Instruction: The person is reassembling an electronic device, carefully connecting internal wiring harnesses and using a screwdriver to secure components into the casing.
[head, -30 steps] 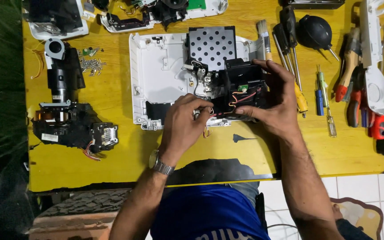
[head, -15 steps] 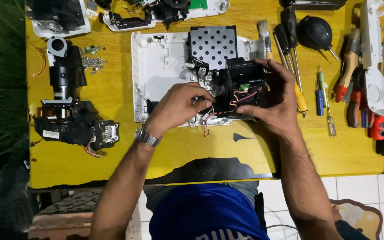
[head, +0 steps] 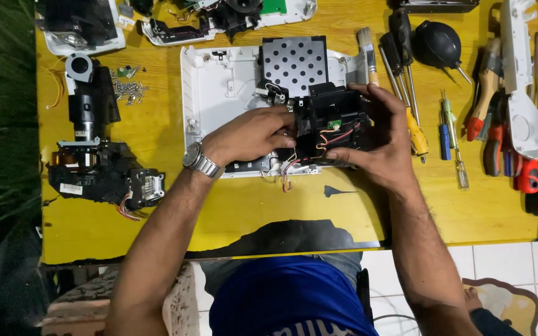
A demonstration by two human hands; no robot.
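A black electronic module with coloured wires is gripped by both hands over an opened white plastic casing on a yellow table. The right hand is clamped around its right side; the left hand pinches its left edge. Screwdrivers lie just beside.

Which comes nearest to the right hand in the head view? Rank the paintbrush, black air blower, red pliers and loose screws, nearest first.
From the right hand:
1. Paintbrush, just above the fingertips.
2. Black air blower, up and to the right.
3. Red pliers, farther right among the tools.
4. Loose screws, far across the table on the left side.
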